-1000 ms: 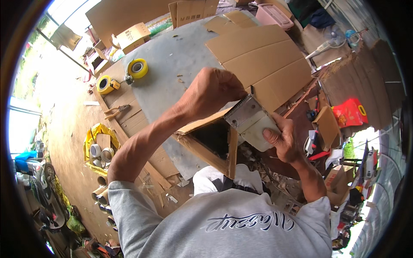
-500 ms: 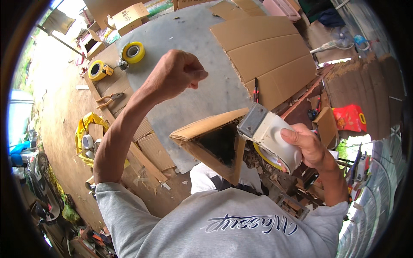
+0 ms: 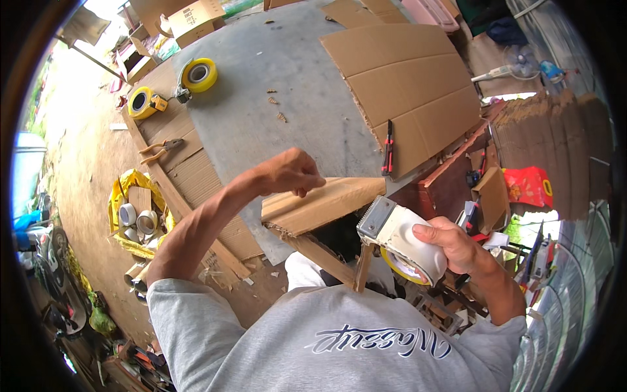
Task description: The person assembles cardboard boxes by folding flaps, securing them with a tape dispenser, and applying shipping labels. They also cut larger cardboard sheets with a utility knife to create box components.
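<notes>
A triangular, open-ended cardboard tube [image 3: 323, 206] stands upright between my arms, in front of my lap. My left hand [image 3: 295, 172] is closed, fingers curled, at its far left upper side; whether anything is pinched in it I cannot make out. My right hand [image 3: 450, 245] grips a white tape dispenser [image 3: 418, 238] with a grey toothed head and a yellow-edged roll. The dispenser's head is close to the tube's right corner. A few small brown scraps [image 3: 281, 117] lie on the grey tabletop [image 3: 241, 85] beyond my left hand.
Flat cardboard sheets [image 3: 411, 85] cover the table's right side, with a red-and-black cutter [image 3: 388, 147] on them. Two yellow tape rolls [image 3: 198, 75] sit at the far left. Pliers [image 3: 162, 150] lie on cardboard; a yellow bag [image 3: 134, 179] holds more rolls.
My left hand has come down and nearer, to the tube's top face. The tube has tilted so that face shows more. The dispenser has moved slightly left and nearer; brown scraps are now visible.
</notes>
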Tool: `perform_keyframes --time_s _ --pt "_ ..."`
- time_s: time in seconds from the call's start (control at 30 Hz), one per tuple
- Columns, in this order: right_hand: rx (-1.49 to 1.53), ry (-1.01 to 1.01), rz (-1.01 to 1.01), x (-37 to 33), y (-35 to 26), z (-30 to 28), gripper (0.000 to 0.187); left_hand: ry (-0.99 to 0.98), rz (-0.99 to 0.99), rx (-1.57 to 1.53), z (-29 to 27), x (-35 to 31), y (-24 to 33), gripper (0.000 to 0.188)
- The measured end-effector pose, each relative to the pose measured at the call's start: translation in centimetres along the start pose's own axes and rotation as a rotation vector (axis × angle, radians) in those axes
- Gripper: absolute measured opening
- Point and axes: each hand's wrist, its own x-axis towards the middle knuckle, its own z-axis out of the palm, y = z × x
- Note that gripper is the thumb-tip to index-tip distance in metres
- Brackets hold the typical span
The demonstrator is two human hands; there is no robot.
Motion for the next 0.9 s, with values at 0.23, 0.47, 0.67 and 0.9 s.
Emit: perform_keyframes --time_s 0.23,0.47,0.67,0.9 --pt "-0.075 -0.013 -0.012 0.2 0.5 -0.7 0.054 0.136 0.092 0.426 2.3 1.8 -1.6 0.037" --pt "-0.133 -0.068 -0.154 0.9 1.7 -0.9 0.052 0.703 0.101 0.604 2.2 -2.2 -4.0 0.018" --pt "-0.089 -0.095 -0.278 2.3 2.9 -1.2 0.050 0.753 0.156 0.789 14.5 -10.5 6.7 0.104" --pt "-0.167 -0.117 -0.543 3.9 5.5 -1.1 0.050 1.270 0.075 0.869 22.7 -5.4 6.3 0.103"
